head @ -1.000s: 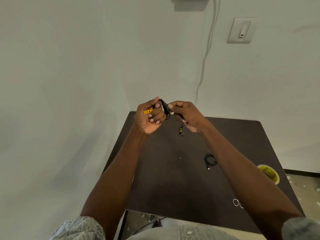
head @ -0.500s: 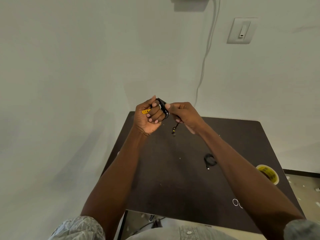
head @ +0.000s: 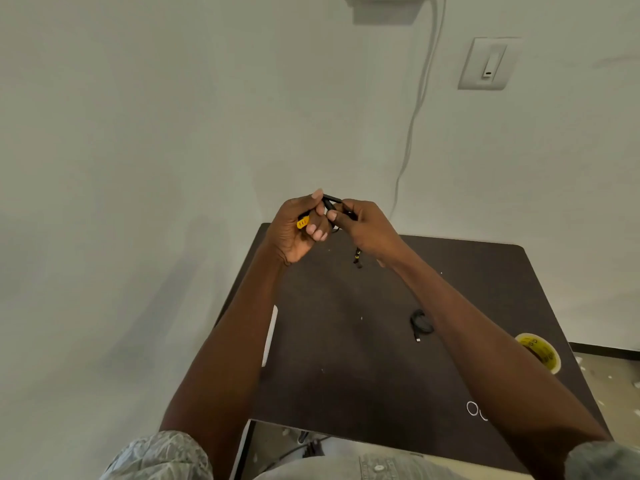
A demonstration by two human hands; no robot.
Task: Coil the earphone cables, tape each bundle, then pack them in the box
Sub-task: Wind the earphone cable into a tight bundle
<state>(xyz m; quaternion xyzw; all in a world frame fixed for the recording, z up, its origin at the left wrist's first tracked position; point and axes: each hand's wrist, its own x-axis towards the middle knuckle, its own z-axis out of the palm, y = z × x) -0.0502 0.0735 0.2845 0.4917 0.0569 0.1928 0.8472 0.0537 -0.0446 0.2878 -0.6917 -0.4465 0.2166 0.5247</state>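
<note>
Fingers first: my left hand (head: 300, 227) curls round a small black coil (head: 330, 205) of earphone cable, thumb on top, a yellow tab (head: 302, 222) peeping out beside the knuckles. My right hand (head: 360, 225) pinches the same coil from the other side, so both hands meet on it, held above the far edge of the table (head: 346, 358). A short loose tail with a black-and-yellow end (head: 357, 257) hangs below my right hand. I judge the cable light, limp and springy: loops will want to slacken the moment pressure eases, so the hold belongs across the whole bundle, not on the thin tail or the yellow part. Thin wire could kink if I squeeze too tightly. Farther out on the table, a second black bundle (head: 420, 323) lies just beside my right forearm, and a yellow tape roll (head: 538, 351) sits near the right edge, well apart from the hands. No box shows.
</note>
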